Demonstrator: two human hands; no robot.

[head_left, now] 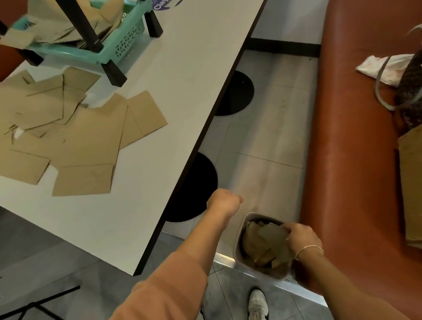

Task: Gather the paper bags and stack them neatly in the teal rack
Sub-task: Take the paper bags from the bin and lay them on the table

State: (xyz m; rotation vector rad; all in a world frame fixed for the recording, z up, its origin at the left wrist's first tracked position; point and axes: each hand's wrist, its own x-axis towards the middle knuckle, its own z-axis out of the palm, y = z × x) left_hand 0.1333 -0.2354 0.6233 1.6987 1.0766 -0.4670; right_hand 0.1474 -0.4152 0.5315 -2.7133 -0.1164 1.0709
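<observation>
Right hand grasps paper bags in a bin; left hand is clenched, holding nothing

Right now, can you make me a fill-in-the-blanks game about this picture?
1. The rack on the table is coloured ____.
2. The right hand reaches into a ____ of paper bags on the floor.
3. The bench is coloured ____.

Missing words: teal; bin; orange-brown.
</observation>
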